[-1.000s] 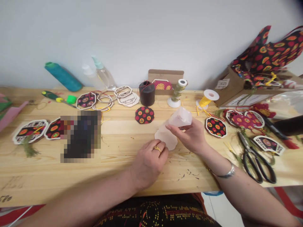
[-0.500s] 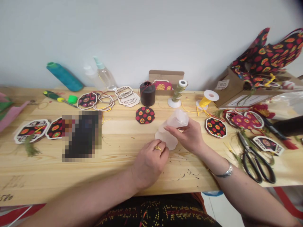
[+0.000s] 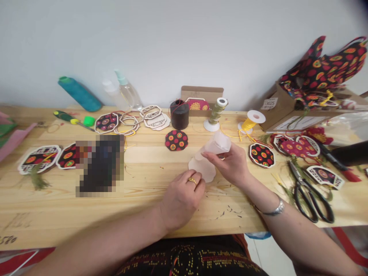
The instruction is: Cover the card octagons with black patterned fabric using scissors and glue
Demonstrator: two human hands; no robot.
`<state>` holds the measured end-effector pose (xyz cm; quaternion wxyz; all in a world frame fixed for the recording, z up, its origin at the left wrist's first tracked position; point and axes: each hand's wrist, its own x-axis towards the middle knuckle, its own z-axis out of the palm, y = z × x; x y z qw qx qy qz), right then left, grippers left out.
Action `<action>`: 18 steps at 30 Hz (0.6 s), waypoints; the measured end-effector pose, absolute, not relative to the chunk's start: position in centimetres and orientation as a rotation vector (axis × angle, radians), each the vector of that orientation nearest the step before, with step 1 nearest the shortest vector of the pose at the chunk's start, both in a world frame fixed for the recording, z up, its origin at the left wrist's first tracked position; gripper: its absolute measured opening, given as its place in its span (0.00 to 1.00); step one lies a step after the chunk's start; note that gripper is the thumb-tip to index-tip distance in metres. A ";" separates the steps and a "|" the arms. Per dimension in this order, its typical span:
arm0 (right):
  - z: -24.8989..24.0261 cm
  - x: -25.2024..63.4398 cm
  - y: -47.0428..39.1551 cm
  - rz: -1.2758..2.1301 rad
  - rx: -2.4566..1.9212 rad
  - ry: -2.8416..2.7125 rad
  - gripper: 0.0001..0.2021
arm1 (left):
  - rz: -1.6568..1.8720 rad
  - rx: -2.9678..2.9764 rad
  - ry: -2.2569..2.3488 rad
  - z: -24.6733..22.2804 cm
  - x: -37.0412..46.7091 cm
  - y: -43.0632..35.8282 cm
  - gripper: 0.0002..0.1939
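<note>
Okay, in the head view, holding a pale disc (image 3: 207, 172) flat on the wooden table (image 3: 138, 218) with the left hand (image 3: 184, 195). Squeezing in close there, with fingers curled narrow onto the near-left edge, seemingly to stop any sliding. Cannot see those fingertips, though.

Meanwhile, gripping a cloudy sheet (image 3: 212, 143) in the right hand (image 3: 232, 163), with the thumb on the near side and the other fingers mostly hidden behind. Holding it bent and raised over the far side of the disc, presumably to keep the loose part off the surface below. Joined to the disc or only overlapping? Cannot tell.

Working straight ahead of the body, probably for an easy reach with both arms. Just past the hands, spotting a dark flowered patch (image 3: 176, 140), laid flat and perhaps parked close on purpose. Farther back, seeing a black spool (image 3: 179, 117) and a yellow spool (image 3: 248, 123), both upright, likely to save rolling. Off to the right, finding scissors (image 3: 301, 181) with handles toward the near edge, handy for a quick grab, and apart from both hands.
</note>
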<state>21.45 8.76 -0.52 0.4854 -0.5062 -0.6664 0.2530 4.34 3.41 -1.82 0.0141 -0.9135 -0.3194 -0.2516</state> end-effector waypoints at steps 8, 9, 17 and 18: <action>-0.7 22.0 8.9 0.596 -1.315 -1.596 0.12 | -0.798 -2.839 -0.993 -1.9 4.3 3.4 0.14; -0.7 22.0 9.0 0.607 -1.326 -1.589 0.13 | -0.803 -2.836 -0.993 -1.9 4.3 3.4 0.14; -0.6 22.5 9.2 0.622 -1.342 -1.578 0.13 | -0.785 -2.835 -1.003 -1.8 4.4 3.3 0.14; -0.5 22.6 9.2 0.611 -1.353 -1.584 0.13 | -0.784 -2.835 -0.998 -1.8 4.4 3.3 0.14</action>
